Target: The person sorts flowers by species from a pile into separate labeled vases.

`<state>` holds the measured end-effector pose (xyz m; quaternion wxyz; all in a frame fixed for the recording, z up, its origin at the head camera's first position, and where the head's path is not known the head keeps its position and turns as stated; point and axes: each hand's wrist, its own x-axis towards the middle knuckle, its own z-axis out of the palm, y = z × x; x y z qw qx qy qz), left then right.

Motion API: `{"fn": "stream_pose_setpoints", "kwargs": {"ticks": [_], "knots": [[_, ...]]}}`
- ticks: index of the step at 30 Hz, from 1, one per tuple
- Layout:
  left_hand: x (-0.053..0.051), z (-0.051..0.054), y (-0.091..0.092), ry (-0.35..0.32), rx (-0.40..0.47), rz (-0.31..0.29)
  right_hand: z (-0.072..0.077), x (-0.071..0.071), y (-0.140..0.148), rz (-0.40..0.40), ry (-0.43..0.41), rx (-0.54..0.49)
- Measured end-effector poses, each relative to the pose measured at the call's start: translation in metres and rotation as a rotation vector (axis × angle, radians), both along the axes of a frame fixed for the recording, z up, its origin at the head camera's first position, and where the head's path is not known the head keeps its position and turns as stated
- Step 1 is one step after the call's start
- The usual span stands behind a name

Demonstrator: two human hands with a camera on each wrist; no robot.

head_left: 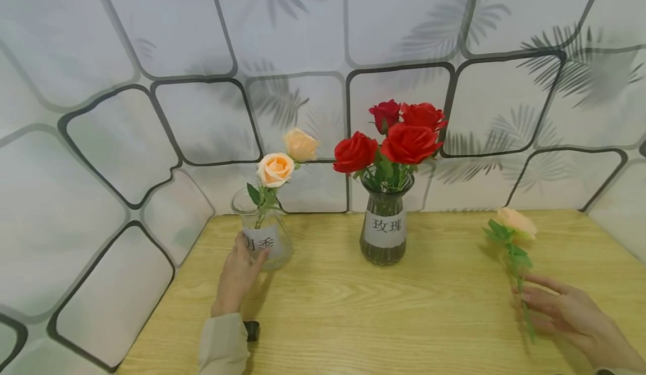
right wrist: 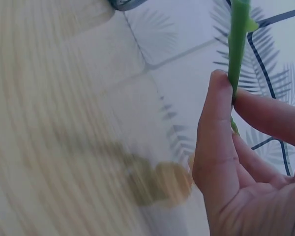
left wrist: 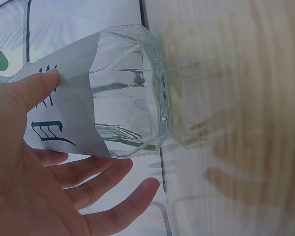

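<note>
On the left of the head view, my left hand (head_left: 236, 277) grips a clear glass vase (head_left: 284, 246) with a white paper label bearing black characters. In the left wrist view its thumb lies on the label (left wrist: 78, 118), while some fingers reach along the vase's side. Two peach roses (head_left: 275, 170) stand in that vase, leaning right. At the right, my right hand (head_left: 575, 313) pinches the green stem (right wrist: 238, 44) of a single peach rose (head_left: 517, 223) between thumb and finger. Its bloom points away from me, above the tabletop.
A dark, tinted glass vase (head_left: 370, 198) stands at the middle back, labelled likewise and holding several red roses (head_left: 411, 142). The light wooden table (head_left: 383, 319) meets a patterned wall covering (head_left: 298, 38) behind and on the left. A dark band (head_left: 252, 330) shows at my left wrist.
</note>
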<state>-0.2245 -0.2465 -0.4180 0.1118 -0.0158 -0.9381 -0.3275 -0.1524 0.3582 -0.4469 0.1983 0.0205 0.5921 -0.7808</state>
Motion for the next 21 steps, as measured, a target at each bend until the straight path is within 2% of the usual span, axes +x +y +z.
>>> {"fn": "stream_pose_setpoints", "kwargs": {"ticks": [5, 10, 13, 20, 21], "knots": [[0.000, 0.001, 0.000, -0.009, 0.013, 0.008, 0.000, -0.001, -0.009, -0.027, 0.050, -0.085], [0.000, 0.001, 0.000, -0.010, 0.009, 0.009, 0.000, -0.006, -0.016, 0.034, 0.166, -0.217], [0.000, 0.001, -0.001, -0.020, 0.018, 0.008, 0.000, -0.007, -0.020, 0.038, 0.207, -0.301], [0.001, 0.001, 0.000, -0.012, 0.027, 0.002, 0.001, -0.006, -0.035, -0.052, 0.227, -0.531], [0.001, 0.001, 0.000, -0.009, 0.024, 0.002, 0.001, -0.005, -0.038, -0.049, 0.233, -0.588]]}}
